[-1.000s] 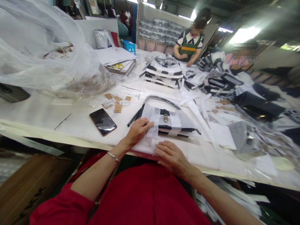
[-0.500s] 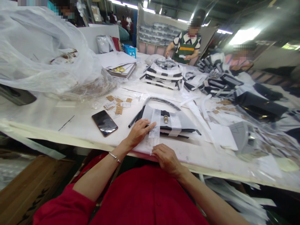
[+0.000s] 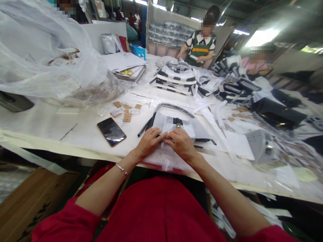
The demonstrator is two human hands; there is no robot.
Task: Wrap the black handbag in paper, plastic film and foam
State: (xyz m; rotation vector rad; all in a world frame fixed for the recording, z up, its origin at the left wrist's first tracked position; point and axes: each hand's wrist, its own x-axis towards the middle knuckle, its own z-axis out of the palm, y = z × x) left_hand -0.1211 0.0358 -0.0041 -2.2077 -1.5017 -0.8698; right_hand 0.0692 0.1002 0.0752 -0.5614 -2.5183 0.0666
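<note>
The bag (image 3: 194,129), striped black and pale grey, lies flat on the table (image 3: 83,134) near its front edge, straight ahead of the person. A see-through wrap (image 3: 165,156) covers its near end and reaches the table's rim. Both hands rest on that near end, fingertips meeting. The left hand (image 3: 148,143) lies palm down with fingers stretched over the wrap, pressing and gripping nothing. The right hand (image 3: 181,144) has its fingers bent down onto the wrap just below the metal clasp (image 3: 178,126); whether they pinch the sheet or only press it cannot be told. A dark strap (image 3: 174,107) arcs over the far side of the bag.

Left of the hands lies a phone (image 3: 111,131), screen up, and beyond it small brown tags (image 3: 125,111) are scattered. A big plastic sack (image 3: 50,57) fills the far left, with papers (image 3: 128,69) behind it. A stack (image 3: 176,79) of similar striped bags sits mid-table, and a co-worker (image 3: 200,47) stands behind it. A grey box (image 3: 259,146) rests to the right, among loose sheets.
</note>
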